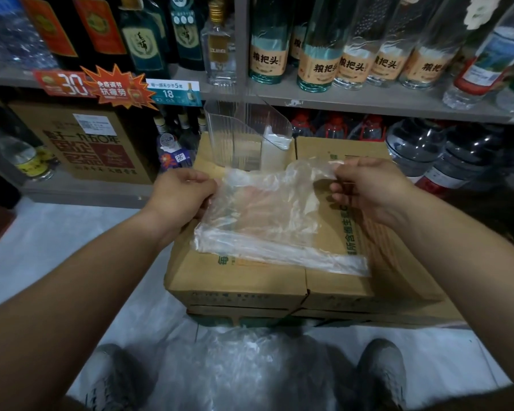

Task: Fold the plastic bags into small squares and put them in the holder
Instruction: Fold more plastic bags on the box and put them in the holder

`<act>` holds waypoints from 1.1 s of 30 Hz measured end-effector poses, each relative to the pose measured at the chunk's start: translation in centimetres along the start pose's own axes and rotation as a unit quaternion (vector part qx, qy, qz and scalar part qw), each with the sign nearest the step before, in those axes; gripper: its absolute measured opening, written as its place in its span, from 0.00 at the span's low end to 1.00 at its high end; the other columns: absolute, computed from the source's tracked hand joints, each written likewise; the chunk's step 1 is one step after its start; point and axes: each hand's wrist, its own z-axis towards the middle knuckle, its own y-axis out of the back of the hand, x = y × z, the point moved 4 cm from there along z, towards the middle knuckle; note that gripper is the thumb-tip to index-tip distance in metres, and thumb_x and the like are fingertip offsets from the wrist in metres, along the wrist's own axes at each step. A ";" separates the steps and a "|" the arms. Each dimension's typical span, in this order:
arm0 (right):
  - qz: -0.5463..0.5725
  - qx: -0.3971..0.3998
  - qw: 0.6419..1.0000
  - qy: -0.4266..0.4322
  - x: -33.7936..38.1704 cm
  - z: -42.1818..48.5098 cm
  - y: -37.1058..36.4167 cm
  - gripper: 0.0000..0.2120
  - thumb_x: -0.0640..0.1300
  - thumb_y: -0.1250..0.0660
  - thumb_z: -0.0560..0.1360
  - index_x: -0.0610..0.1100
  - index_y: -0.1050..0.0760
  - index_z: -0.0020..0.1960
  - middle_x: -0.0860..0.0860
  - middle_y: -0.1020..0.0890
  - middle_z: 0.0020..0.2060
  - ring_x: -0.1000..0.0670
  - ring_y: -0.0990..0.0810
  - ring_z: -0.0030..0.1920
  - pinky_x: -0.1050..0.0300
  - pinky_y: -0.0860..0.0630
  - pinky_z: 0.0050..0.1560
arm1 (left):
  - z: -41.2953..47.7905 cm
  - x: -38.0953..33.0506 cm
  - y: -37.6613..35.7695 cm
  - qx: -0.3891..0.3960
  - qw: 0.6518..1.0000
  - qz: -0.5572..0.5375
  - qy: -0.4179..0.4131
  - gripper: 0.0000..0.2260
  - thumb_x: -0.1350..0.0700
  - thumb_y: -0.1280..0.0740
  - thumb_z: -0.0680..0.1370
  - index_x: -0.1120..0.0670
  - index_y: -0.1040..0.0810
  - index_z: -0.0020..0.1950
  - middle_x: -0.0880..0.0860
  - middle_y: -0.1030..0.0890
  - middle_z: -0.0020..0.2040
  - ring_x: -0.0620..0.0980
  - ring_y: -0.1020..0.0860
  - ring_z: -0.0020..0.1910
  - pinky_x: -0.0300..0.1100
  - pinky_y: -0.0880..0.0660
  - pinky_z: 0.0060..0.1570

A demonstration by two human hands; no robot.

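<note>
**A thin clear bag held at both top corners over the box**

You hold a plastic bag [267,221] that is thin, see-through and finely wrinkled. Its lower edge is a straight, whitish doubled band lying flat on top of the cardboard box [244,274]. The upper part lifts off the box and bunches into soft creases.

The box is plain brown corrugated card with green print, its top flaps meeting in a seam, and another flat carton lies under it. At the far edge of the box stands the holder [238,134], a clear ribbed plastic tub with a slanted open top. A white wad of folded film [275,149] sits in its right side.

Beyond the box runs a grey metal shelf [368,99] lined with glass bottles [318,54] and price tags. Left of the box sits a printed brown carton [95,143]. The box rests on a pale floor [57,247]. On the near side of it, between your shoes [383,372], lies a crumpled heap of clear bags [250,360].

Your left hand [178,197] is curled at the bag's upper left edge, thumb and fingers pinching the film. Your right hand [371,191] pinches the upper right corner, fingers bent around a stretched strip of plastic. The bag spans the gap between the two hands, above the middle of the box.
</note>
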 end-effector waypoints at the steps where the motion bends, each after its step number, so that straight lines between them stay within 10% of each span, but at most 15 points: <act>1: 0.006 0.004 1.000 -0.004 -0.1 0.0 0.1 0.02 0.37 0.31 0.79 0.39 0.25 0.49 0.43 0.21 0.39 0.52 0.21 0.33 0.59 0.19 0.32 | 0.1 -0.1 -0.2 0.019 1.000 -0.014 0.004 0.05 0.62 0.31 0.80 0.63 0.19 0.52 0.56 0.24 0.33 0.45 0.29 0.23 0.34 0.30 0.23; 28: -0.165 -0.056 0.984 0.039 -2.2 -0.4 3.9 0.08 0.41 0.28 0.78 0.42 0.23 0.41 0.43 0.18 0.33 0.49 0.22 0.29 0.55 0.21 0.32 | 0.7 0.2 0.7 -0.014 1.000 0.018 -0.012 0.07 0.61 0.30 0.80 0.66 0.18 0.51 0.60 0.25 0.36 0.50 0.28 0.29 0.35 0.24 0.28; 33: -0.333 -0.102 0.935 0.067 -1.4 -0.4 3.9 0.16 0.52 0.30 0.78 0.46 0.23 0.63 0.47 0.18 0.51 0.43 0.19 0.51 0.47 0.21 0.54 | 0.8 0.5 0.7 -0.051 0.990 0.109 -0.071 0.10 0.57 0.31 0.80 0.57 0.20 0.60 0.53 0.18 0.46 0.53 0.19 0.44 0.41 0.24 0.42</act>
